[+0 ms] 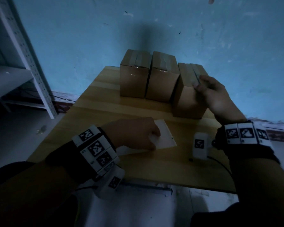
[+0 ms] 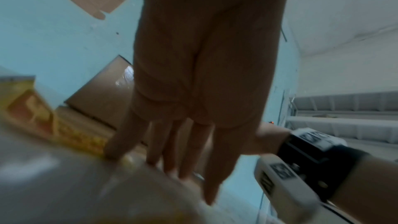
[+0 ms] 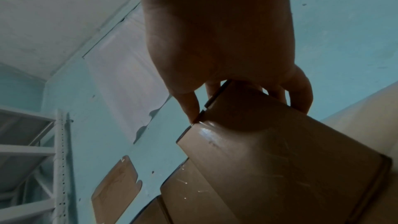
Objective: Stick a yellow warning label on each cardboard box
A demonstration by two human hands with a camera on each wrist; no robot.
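Left hand lies nearest on the counter, its fingers fairly straight and pressing down on a white sheet that juts out toward the boxes from beneath them. Seen from the left wrist, those fingertips touch the sheet's pale surface, and a yellow label with orange print lies just beside them, blurred; whether it is still stuck to the sheet cannot be told. Both wrists carry black bands with white marker blocks, and a small white device with a cable hangs below the right wrist, above the wood.

Farther out, the right hand is clamped on the right cardboard box, thumb at its front top edge and fingers curled over the taped top. This box stands nearer than the other two and looks slightly tilted. From the right wrist, the fingers wrap the box's upper corner.

Beyond it, the middle cardboard box and the left cardboard box stand upright side by side near the counter's far edge, tops taped shut, their front faces plain brown.

Behind them rises a blue wall, with a grey metal shelf at the left.
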